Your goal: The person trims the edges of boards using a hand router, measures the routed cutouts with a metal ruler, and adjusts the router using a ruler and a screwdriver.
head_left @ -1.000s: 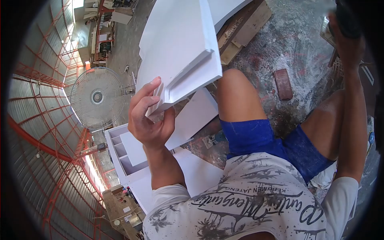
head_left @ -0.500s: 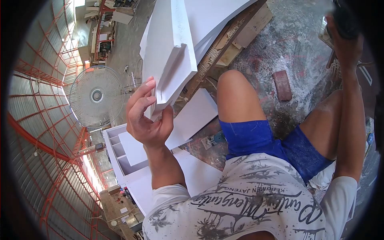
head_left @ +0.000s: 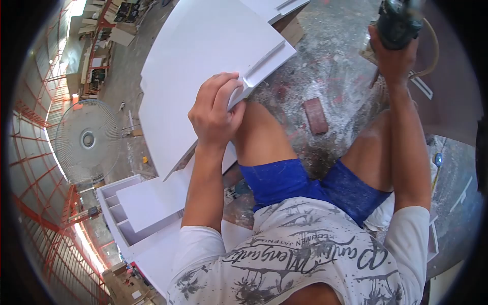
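My left hand (head_left: pixel 216 109) is closed around the near corner of a narrow white piece with a raised lip (head_left: pixel 267 61), which lies along the edge of a large white panel (head_left: pixel 193 66). The fingers curl over the top, and the thumb is at the side. In my right hand (head_left: pixel 395 61), raised at the upper right, is a dark green power tool (head_left: pixel 399 25) with a pale cord or hose. Its upper end is blurred and partly cut off, so the exact kind cannot be told.
A reddish-brown block (head_left: pixel 315 116) lies on the dusty floor between my knees. A white compartmented box (head_left: pixel 122 216) with a white board (head_left: pixel 152 203) across it stands at the lower left. Beyond the panel is a round fan (head_left: pixel 87 140). A brown surface (head_left: pixel 452 91) is at the right.
The white piece and panel have gone from tilted up to lying flatter, and my left hand has turned over the corner. The power tool in my right hand has come further into view.
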The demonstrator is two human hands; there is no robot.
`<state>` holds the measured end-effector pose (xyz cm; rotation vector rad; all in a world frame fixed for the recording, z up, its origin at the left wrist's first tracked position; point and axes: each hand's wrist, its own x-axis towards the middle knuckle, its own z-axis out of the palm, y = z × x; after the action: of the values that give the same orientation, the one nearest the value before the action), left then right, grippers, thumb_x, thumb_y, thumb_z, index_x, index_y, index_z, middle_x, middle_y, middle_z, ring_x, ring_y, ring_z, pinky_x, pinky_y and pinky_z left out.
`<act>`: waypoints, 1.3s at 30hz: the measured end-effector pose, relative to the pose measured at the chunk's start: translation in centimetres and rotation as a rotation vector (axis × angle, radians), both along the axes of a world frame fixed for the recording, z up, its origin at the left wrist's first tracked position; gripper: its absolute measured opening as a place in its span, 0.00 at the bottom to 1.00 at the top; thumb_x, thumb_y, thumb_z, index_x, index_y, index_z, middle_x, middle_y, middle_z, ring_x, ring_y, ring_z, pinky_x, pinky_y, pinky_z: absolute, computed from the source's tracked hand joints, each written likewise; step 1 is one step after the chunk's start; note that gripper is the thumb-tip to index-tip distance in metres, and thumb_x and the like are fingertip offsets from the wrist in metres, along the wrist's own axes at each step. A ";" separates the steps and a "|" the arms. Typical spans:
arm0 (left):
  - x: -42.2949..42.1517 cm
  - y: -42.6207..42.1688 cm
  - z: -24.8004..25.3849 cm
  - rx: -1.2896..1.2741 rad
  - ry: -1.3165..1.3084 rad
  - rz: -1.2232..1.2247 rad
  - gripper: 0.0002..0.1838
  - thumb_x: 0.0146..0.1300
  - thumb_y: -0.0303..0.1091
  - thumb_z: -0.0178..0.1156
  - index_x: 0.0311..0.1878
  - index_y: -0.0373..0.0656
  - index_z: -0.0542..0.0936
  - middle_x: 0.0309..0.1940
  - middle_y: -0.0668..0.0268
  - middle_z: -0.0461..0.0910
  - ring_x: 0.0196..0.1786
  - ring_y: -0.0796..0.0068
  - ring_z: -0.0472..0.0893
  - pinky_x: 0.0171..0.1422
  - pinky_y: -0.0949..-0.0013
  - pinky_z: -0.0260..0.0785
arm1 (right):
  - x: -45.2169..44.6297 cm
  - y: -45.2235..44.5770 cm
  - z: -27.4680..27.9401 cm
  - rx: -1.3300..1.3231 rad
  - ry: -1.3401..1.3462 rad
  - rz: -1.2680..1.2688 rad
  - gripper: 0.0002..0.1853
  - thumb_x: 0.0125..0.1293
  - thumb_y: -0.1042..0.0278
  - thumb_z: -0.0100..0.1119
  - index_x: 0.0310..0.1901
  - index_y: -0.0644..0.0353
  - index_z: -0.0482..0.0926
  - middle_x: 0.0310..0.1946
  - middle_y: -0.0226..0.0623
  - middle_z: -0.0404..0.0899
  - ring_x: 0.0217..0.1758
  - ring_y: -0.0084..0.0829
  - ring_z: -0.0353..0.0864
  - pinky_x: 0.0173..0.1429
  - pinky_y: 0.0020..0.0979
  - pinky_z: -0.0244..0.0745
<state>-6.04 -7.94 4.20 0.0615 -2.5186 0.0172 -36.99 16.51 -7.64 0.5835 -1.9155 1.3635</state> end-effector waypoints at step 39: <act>-4.9 -0.6 0.6 0.097 -0.175 0.149 0.25 0.52 0.22 0.67 0.57 0.44 0.84 0.56 0.60 0.88 0.62 0.59 0.85 0.66 0.59 0.79 | 0.4 0.6 0.6 -0.044 -0.051 0.052 0.38 0.51 0.50 0.87 0.56 0.63 0.76 0.46 0.40 0.85 0.46 0.35 0.87 0.53 0.37 0.82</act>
<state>-10.90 -8.54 4.75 0.2991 -2.6828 -0.0406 -36.62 17.10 -7.06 0.5858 -1.9175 1.4629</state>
